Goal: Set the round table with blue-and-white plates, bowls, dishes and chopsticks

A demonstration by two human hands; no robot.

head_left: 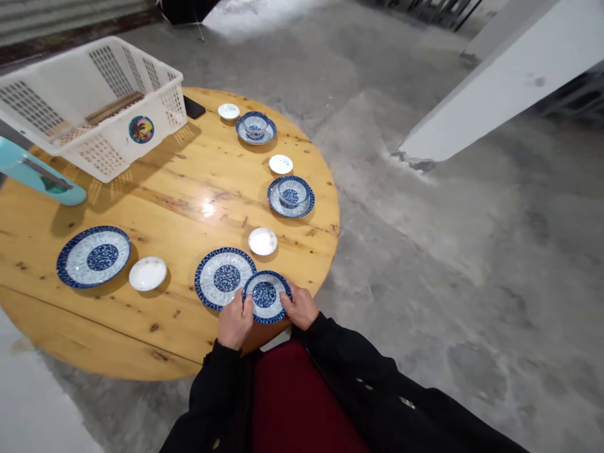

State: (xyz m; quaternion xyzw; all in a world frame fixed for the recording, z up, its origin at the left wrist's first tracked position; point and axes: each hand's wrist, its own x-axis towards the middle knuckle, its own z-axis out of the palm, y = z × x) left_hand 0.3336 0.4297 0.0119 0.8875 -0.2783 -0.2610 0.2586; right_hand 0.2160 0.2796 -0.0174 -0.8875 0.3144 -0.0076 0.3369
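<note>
Both of my hands grip a blue-and-white plate point(265, 310) at the table's near edge. My left hand point(236, 321) pinches its left rim, with the thumb on top. On the opposite rim, my right hand point(301, 306) holds it the same way. The held plate looks smaller than the patterned plate point(207, 277) lying behind it on the left, and it overlaps that plate's right edge in view. Just beyond sits a small white dish point(263, 241). Fingers under the held plate are hidden.
A round wooden table point(189, 214) bears a white plastic basket point(155, 107), a light-blue container point(70, 194) and a black phone point(194, 107). Along the right edge are bowls point(292, 192) on plates and white dishes point(281, 164). Another patterned plate point(70, 258) and dish point(148, 274) lie left.
</note>
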